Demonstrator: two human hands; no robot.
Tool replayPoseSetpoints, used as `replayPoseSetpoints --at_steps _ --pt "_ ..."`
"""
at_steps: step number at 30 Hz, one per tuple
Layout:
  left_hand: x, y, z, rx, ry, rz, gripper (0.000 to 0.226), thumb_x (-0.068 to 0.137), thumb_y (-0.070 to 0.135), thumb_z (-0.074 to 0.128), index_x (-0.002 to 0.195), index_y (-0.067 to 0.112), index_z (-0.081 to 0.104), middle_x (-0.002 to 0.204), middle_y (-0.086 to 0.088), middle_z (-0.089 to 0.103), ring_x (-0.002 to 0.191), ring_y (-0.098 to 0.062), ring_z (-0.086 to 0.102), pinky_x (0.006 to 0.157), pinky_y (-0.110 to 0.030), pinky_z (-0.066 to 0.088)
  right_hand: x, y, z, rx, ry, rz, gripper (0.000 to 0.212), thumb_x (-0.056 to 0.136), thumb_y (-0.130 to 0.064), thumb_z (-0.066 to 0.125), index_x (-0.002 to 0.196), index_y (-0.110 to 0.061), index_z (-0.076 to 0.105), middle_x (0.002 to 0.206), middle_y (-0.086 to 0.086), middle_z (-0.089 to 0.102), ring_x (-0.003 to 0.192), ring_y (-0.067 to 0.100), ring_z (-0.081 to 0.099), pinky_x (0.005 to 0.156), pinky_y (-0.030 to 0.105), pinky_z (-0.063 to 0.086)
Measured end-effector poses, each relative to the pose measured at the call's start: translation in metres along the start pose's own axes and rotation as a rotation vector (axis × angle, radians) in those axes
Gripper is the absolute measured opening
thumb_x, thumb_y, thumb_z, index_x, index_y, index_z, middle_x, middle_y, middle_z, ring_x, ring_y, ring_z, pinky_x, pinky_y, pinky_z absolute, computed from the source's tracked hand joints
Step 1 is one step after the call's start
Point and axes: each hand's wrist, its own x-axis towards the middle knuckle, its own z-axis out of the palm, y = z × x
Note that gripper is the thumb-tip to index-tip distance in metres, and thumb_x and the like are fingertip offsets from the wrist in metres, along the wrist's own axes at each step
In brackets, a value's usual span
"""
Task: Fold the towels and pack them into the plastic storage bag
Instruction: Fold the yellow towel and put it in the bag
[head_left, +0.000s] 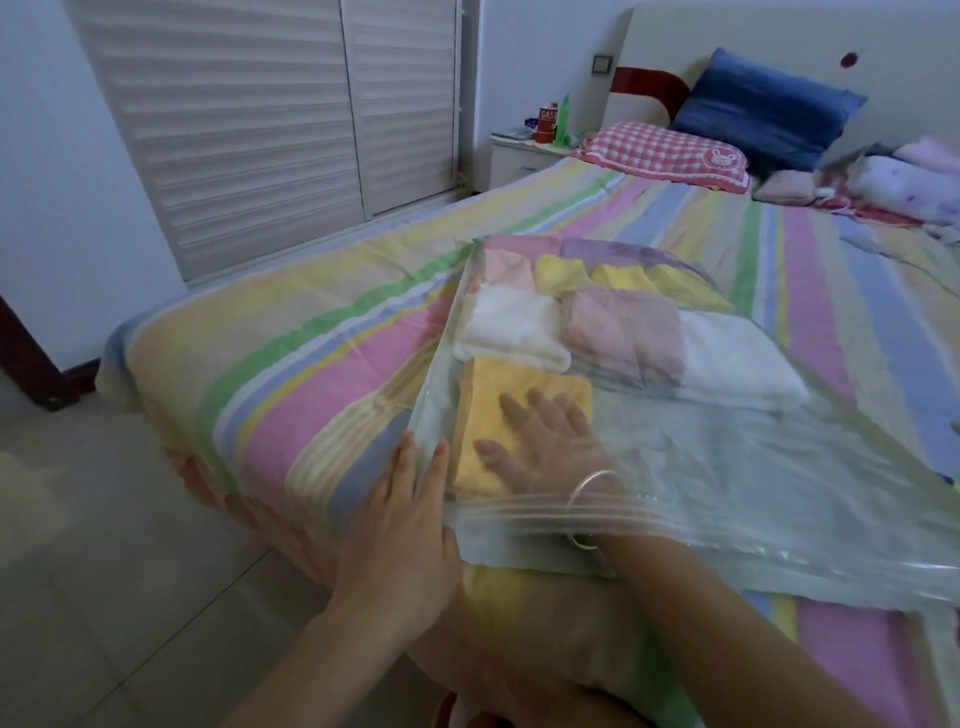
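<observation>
Right hand (540, 441) deep inside the plastic storage bag (753, 467), fingers spread and laid flat on a folded orange towel (493, 384), pinching nothing. Left hand (405, 525) outside, fingers straight and together, pressed against the bag's near left edge on the striped bed (311, 364). Orange towel lodged in the bag's near left corner, touching a white towel (514, 327) behind it; beside that a pink towel (623, 332) and a larger white towel (737, 358), with yellow towels (623, 275) in the far row. Near right part of the bag not yet filled.

Towels likely soft, light and easily squashed, apt to fall open if lifted by one layer; better slid under a flat palm or taken across the whole fold. Bag film probably thin, limp and slippery, best held at the stiffer zip strip (675, 512) along its mouth.

Further off: checked pillow (665, 150), blue pillow (763, 109), slatted wardrobe doors (260, 130).
</observation>
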Motion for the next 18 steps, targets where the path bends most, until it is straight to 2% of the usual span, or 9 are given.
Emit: replayPoseSetpoints --at_steps 1,2,3,5,8,11,14,16,18 --pt "-0.001 0.0 0.0 -0.003 0.001 -0.006 0.071 0.101 0.023 0.031 0.152 0.027 -0.017 0.158 0.0 -0.028 0.149 -0.016 -0.011 0.117 -0.031 0.016 0.004 -0.006 0.001 -0.019 0.03 -0.046 0.103 0.063 -0.093 -0.008 0.149 -0.04 0.009 0.161 -0.001 0.002 0.147 0.026 -0.005 0.119 0.047 0.001" --pt "-0.002 0.0 0.0 -0.008 0.007 -0.009 0.071 0.101 0.022 0.031 0.152 0.028 -0.018 0.158 0.0 -0.028 0.149 -0.016 -0.01 0.117 -0.031 0.018 0.008 -0.012 0.003 -0.02 0.058 -0.075 0.104 0.064 -0.092 -0.008 0.15 -0.037 0.014 0.16 0.001 0.007 0.147 0.026 -0.002 0.118 0.047 0.002" --pt "-0.003 0.0 0.0 -0.011 0.014 -0.008 0.072 0.1 0.021 0.031 0.152 0.029 -0.019 0.158 0.001 -0.028 0.149 -0.015 -0.01 0.116 -0.03 0.019 0.011 -0.017 0.004 0.01 0.089 -0.06 0.094 0.073 -0.087 0.004 0.15 -0.034 0.017 0.16 0.001 0.008 0.147 0.025 0.0 0.118 0.046 0.003" --pt "-0.004 0.001 -0.001 -0.004 0.021 -0.001 0.073 0.1 0.018 0.03 0.151 0.027 -0.021 0.158 0.001 -0.029 0.149 -0.014 -0.014 0.117 -0.029 0.016 0.021 -0.023 0.009 0.073 0.09 0.04 0.077 0.085 -0.073 0.028 0.15 -0.035 0.014 0.16 -0.003 0.001 0.147 0.02 -0.009 0.119 0.042 0.001" --pt "-0.005 0.003 0.0 0.029 0.023 0.007 0.073 0.1 0.016 0.029 0.15 0.023 -0.025 0.158 -0.001 -0.028 0.147 -0.013 -0.019 0.118 -0.026 0.007 0.035 -0.031 0.014 -0.084 0.051 0.157 0.079 0.084 -0.075 0.015 0.151 -0.036 0.001 0.16 -0.001 -0.01 0.144 0.027 -0.02 0.117 0.05 0.001" --pt "-0.006 0.005 0.001 0.038 0.019 0.007 0.075 0.1 0.015 0.031 0.15 0.025 -0.023 0.159 -0.003 -0.026 0.147 -0.014 -0.021 0.118 -0.027 0.006 0.042 -0.037 0.014 -0.07 0.037 0.226 0.077 0.089 -0.07 0.018 0.152 -0.031 -0.004 0.16 0.0 -0.012 0.144 0.03 -0.021 0.117 0.05 0.001" --pt "-0.008 0.006 0.001 0.064 0.003 -0.005 0.076 0.1 0.015 0.032 0.15 0.028 -0.023 0.158 -0.005 -0.029 0.147 -0.017 -0.022 0.12 -0.033 0.002 0.04 -0.034 0.017 0.009 0.082 0.159 0.077 0.085 -0.07 0.018 0.151 -0.032 0.009 0.16 0.003 -0.001 0.146 0.029 -0.009 0.116 0.053 0.002" --pt "-0.009 0.009 0.0 0.107 0.007 -0.017 0.077 0.099 0.016 0.034 0.151 0.027 -0.022 0.157 -0.007 -0.031 0.146 -0.021 -0.024 0.122 -0.038 -0.004 0.028 -0.027 0.014 0.085 0.145 0.098 0.072 0.088 -0.066 0.025 0.15 -0.028 0.019 0.159 0.007 0.007 0.146 0.03 0.001 0.115 0.059 0.005" --pt "-0.012 0.015 -0.003 0.151 0.025 -0.001 0.078 0.097 0.018 0.036 0.152 0.027 -0.019 0.156 -0.007 -0.032 0.146 -0.022 -0.027 0.121 -0.041 -0.01 0.002 -0.017 0.01 0.057 0.159 0.073 0.067 0.094 -0.06 0.026 0.151 -0.027 0.017 0.16 0.006 0.0 0.146 0.031 -0.003 0.115 0.059 0.003"
